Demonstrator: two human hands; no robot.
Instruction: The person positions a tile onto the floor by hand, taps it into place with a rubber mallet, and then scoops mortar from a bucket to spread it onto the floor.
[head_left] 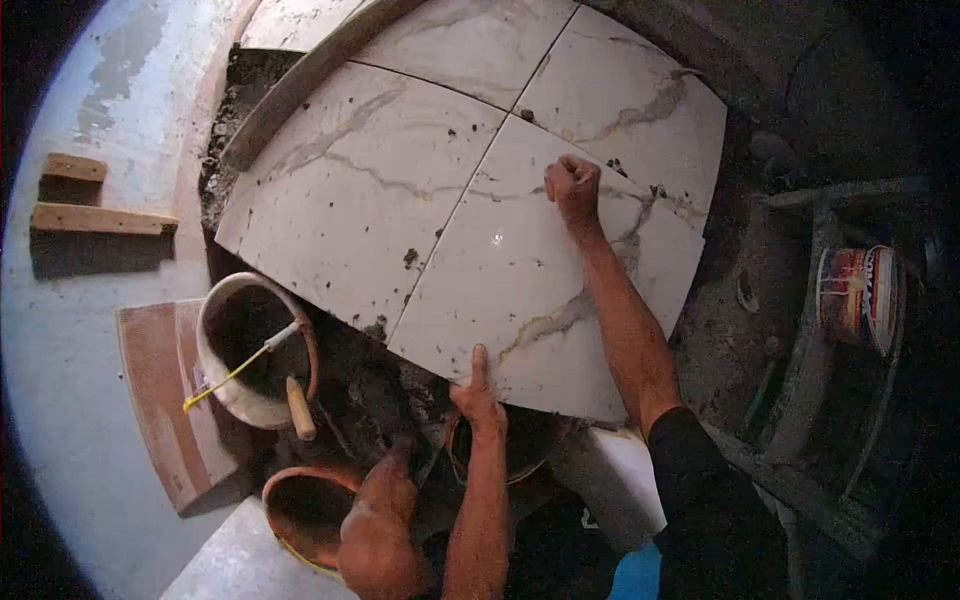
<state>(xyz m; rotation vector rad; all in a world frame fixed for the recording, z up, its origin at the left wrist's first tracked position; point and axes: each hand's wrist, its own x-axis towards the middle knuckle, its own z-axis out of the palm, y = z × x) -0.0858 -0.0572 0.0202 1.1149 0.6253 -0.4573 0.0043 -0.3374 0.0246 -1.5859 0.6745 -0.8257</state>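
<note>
A large white floor tile with grey and tan veins point(500, 290) lies in front of me, beside other marbled tiles point(370, 160) of the same look. My left hand point(478, 402) is at its near edge, thumb flat on top and the other fingers curled at the rim, partly hidden. Clenched into a fist, my right hand point(574, 190) rests over the far part of the same tile, close to the joint, with nothing in it. Dark mortar crumbs point(411, 258) are scattered over the tile faces.
At left stands a bucket point(212, 340) with a wooden-handled tool point(300, 408) leaning in it. Another bucket point(290, 545) sits by my bent leg. A long straight bar point(300, 95) crosses the tiles at upper left. To the right are a labelled pail point(856, 297) and a wooden frame point(800, 330).
</note>
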